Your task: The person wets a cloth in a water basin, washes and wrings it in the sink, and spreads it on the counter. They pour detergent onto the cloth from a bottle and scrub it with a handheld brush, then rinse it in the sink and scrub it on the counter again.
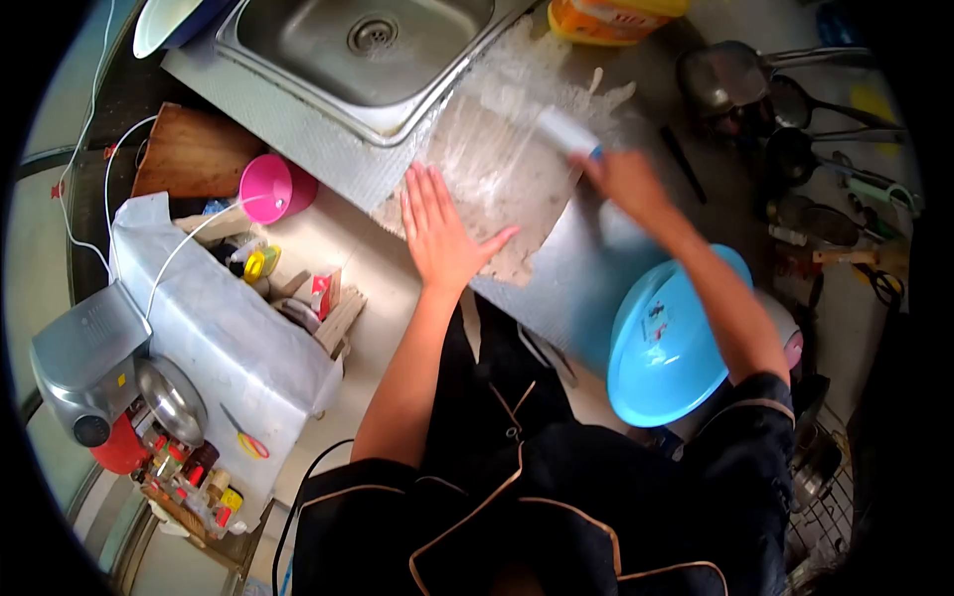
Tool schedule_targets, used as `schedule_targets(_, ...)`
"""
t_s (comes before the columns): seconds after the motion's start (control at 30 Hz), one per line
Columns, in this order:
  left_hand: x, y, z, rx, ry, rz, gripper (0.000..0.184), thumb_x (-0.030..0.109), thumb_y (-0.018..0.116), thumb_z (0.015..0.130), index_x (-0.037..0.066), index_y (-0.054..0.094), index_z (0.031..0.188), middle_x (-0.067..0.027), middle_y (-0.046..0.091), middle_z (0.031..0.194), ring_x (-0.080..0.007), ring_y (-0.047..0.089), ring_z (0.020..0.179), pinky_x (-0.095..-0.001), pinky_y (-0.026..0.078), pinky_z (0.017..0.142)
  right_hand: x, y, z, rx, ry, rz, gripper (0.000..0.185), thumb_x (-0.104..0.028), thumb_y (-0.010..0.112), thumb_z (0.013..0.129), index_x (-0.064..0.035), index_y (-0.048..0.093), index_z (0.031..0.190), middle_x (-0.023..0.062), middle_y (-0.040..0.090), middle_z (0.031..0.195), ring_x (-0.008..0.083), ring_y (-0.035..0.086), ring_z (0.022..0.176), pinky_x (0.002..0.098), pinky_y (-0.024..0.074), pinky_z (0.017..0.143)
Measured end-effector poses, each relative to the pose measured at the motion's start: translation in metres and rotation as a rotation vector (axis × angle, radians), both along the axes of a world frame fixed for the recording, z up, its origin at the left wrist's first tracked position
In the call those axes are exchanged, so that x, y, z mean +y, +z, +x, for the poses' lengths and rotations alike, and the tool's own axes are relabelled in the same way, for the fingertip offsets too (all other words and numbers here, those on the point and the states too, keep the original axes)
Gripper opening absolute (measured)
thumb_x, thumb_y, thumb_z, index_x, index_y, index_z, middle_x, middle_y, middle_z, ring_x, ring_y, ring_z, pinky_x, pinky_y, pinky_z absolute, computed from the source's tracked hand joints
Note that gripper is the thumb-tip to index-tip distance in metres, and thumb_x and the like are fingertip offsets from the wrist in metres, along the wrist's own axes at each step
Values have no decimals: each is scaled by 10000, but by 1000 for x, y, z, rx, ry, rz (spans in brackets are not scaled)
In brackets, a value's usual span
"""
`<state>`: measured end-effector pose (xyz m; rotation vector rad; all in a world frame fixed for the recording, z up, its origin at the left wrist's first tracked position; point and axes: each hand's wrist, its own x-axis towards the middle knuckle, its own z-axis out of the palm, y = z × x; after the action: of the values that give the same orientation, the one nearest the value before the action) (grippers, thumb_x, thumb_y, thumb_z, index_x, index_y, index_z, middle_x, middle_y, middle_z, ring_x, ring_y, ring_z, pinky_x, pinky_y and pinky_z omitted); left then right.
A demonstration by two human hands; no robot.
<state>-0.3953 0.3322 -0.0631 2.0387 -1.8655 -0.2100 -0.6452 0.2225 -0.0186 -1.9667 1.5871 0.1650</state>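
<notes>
A wet, greyish-beige cloth with ragged edges lies spread over the counter beside the sink, with whitish suds on its upper part. My left hand rests flat on the cloth's near left side, fingers stretched out and thumb spread. In my right hand is a white scrub brush with a bit of blue near the grip. It is blurred by motion over the cloth's right side, and its bristles cannot be made out.
A steel sink adjoins the cloth, and a yellow-orange bottle stands behind it. A light-blue basin sits at the right front. Ladles and pans line the right. Lower left are a pink bucket and a covered table.
</notes>
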Motion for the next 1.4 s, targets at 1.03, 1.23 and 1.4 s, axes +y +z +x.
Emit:
schedule_targets(1.03, -234, 45, 58, -22, -1010, 67, 349, 205, 735, 745, 106, 600, 1051, -90, 605, 1051, -322, 539, 1030, -424, 441, 864, 10, -4, 28, -386, -805, -251, 260, -268, 718, 838, -36, 650, 935, 163, 684, 825, 309, 653, 742, 383, 492, 702)
schedule_targets(1.23, -227, 89, 85, 353, -1068, 310, 290, 208, 718, 794, 54, 572, 991, -143, 626, 830, -341, 583, 716, -396, 449, 653, 46, 79, 28, -495, -827, -285, 312, -278, 762, 814, -7, 636, 908, 70, 630, 727, 133, 548, 667, 310, 452, 641)
schedule_targets(1.4, -217, 167, 87, 460, -1068, 292, 240, 123, 700, 804, 17, 557, 965, -159, 651, 820, -319, 644, 771, -355, 477, 673, 57, 144, 39, -503, -842, -378, 221, -188, 762, 797, -37, 618, 870, -36, 484, 663, 74, 429, 643, 261, 360, 582)
